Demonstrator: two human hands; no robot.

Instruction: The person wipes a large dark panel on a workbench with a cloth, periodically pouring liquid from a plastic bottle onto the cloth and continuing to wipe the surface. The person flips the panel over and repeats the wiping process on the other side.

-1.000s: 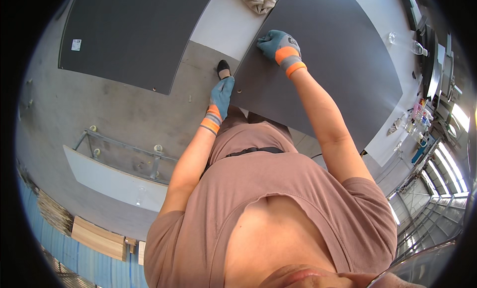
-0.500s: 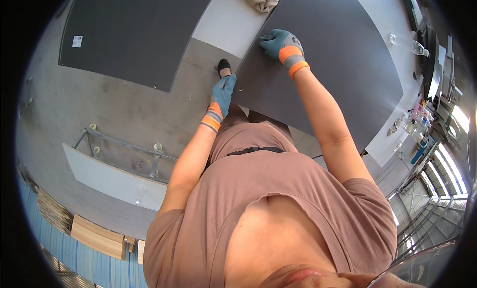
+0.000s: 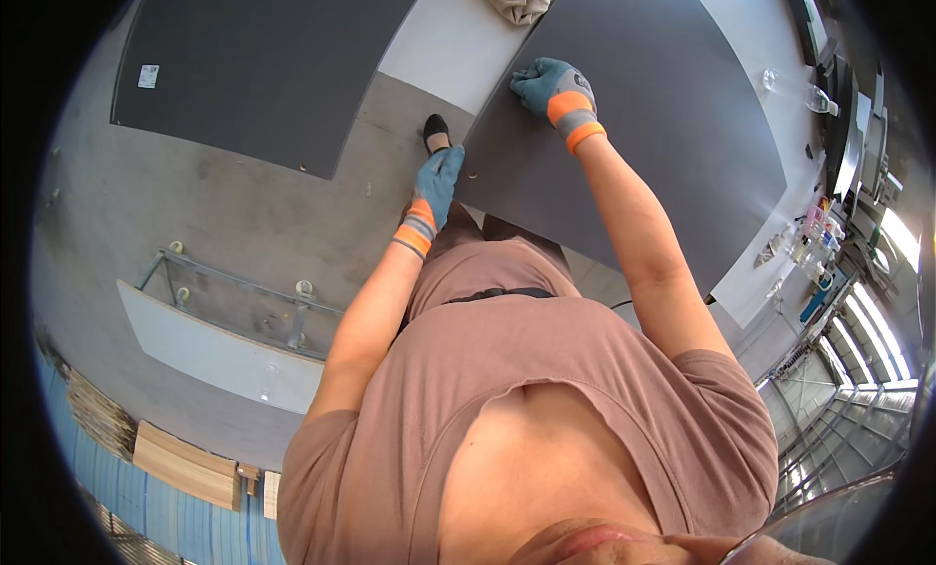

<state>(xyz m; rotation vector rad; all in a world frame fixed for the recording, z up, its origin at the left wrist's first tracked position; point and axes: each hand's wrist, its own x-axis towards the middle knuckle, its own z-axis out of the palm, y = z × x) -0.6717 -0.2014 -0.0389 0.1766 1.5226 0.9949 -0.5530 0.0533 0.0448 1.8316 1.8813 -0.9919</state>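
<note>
A large dark grey panel [image 3: 653,126] lies on a white-topped surface in front of me and to the right. My right hand [image 3: 551,85], in a blue-grey glove with an orange cuff, rests on the panel near its left edge. Its fingers are curled in, and whatever they may hold is hidden. My left hand [image 3: 440,183], gloved alike, is at the panel's near left corner. Its fingers look stretched out along the edge, with the fingertips close to it. A small round hole [image 3: 473,176] shows in the panel beside this hand.
Another dark grey panel [image 3: 263,68] with a white label lies to the left. A crumpled beige cloth [image 3: 515,0] sits at the far edge. Clear bottles [image 3: 819,100] stand at right. A wheeled metal frame [image 3: 234,277] with a pale board is at lower left.
Both hands keep almost the same place and pose on the panel. The whole view has shifted slightly, with the left-hand surroundings a little further left.
</note>
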